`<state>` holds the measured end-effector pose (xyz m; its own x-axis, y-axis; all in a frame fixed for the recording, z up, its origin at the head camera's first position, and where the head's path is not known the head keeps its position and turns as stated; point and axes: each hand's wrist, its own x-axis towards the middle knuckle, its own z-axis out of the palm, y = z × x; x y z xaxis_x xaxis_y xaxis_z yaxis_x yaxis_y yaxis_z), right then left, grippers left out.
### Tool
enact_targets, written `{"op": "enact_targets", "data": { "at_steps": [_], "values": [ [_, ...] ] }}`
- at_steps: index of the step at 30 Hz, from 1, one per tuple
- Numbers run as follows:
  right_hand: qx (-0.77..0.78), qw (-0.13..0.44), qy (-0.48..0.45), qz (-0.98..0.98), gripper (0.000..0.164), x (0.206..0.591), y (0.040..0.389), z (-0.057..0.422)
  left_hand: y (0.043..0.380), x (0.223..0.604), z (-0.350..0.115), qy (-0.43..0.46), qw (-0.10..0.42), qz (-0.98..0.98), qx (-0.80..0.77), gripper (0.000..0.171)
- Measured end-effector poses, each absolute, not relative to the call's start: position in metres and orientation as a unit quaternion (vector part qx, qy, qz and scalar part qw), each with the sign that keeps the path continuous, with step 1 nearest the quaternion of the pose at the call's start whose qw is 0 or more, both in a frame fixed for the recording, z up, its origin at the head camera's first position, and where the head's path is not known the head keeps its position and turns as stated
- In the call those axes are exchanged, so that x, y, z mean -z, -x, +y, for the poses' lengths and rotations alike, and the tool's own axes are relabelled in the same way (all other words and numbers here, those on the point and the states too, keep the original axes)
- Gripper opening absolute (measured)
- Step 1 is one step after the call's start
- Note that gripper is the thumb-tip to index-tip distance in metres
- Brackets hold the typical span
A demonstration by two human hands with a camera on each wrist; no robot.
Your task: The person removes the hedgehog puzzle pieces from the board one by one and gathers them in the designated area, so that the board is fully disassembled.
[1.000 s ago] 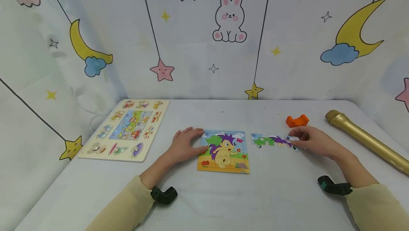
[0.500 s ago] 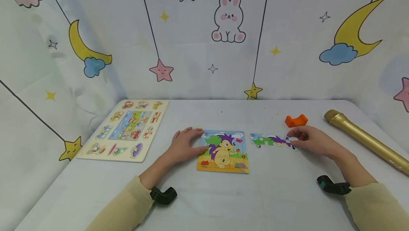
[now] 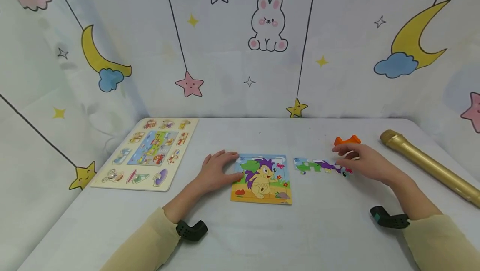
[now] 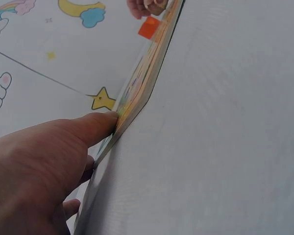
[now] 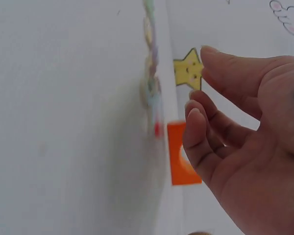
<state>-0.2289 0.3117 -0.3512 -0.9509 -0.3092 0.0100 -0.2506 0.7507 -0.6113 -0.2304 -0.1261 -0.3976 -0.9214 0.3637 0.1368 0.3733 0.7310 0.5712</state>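
Note:
A square puzzle board with a purple-haired hedgehog picture lies at the middle of the table. My left hand is spread at its left side; in the left wrist view the thumb touches the board's edge. To the board's right is a row of joined jigsaw pieces in blue, green and purple, with red at its right end. Just over that end hovers my right hand, fingers loosely bent. The right wrist view shows a gap between thumb and fingers, nothing in it, and the row beyond, blurred.
An orange curved block stands behind the right hand. A gold microphone lies at the right. At the back left is a large cream peg-puzzle board. A printed cloth closes off the back.
My right hand has lifted slightly off the row's right end and its fingers have loosened, uncovering a piece with red on it. The left hand and the hedgehog board stay put.

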Motion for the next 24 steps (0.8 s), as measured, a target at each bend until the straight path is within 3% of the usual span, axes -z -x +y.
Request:
{"op": "enact_targets", "data": {
  "at_steps": [15, 24],
  "values": [
    [0.377, 0.082, 0.196, 0.901, 0.043, 0.338, 0.242, 0.202, 0.230, 0.399, -0.127, 0.195, -0.004, -0.932, 0.307, 0.064],
    [0.394, 0.130, 0.260, 0.872, 0.040, 0.347, 0.240, 0.132, 0.231, 0.393, -0.134, 0.231, -0.037, -0.928, 0.291, 0.077]
  ]
}}
